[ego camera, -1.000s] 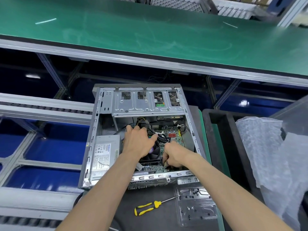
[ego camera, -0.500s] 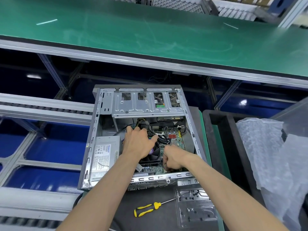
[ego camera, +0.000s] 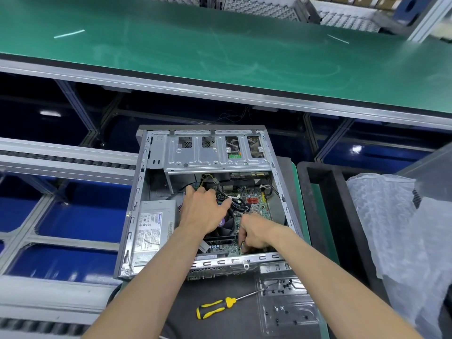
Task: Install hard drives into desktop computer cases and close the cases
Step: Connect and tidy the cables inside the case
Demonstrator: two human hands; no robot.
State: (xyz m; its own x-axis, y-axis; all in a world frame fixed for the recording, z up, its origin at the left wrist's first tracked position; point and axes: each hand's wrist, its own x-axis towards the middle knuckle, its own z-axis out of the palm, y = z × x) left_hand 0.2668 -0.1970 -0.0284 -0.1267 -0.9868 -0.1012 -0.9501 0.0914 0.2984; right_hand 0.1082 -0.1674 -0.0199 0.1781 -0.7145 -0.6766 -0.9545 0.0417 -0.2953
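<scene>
An open desktop case [ego camera: 137, 216] lies on its side in front of me, its silver drive cage [ego camera: 210, 155] at the far end. My left hand [ego camera: 203, 211] rests with spread fingers on the fan and the black cable bundle [ego camera: 238, 204] over the motherboard [ego camera: 254, 199]. My right hand [ego camera: 256, 233] is curled low in the case's near right part, where it pinches a thin yellow-and-black cable [ego camera: 242, 245]. No hard drive shows outside the case.
A grey power supply [ego camera: 151, 228] fills the case's near left corner. A yellow-and-black screwdriver [ego camera: 215, 307] and a clear screw tray [ego camera: 286, 307] lie on the dark mat near me. Bubble wrap [ego camera: 391, 241] sits in a black foam bin [ego camera: 325, 216] to the right. A green conveyor [ego camera: 220, 45] runs behind.
My right hand has slipped slightly toward the case's near edge. My left hand stays on the fan and cables.
</scene>
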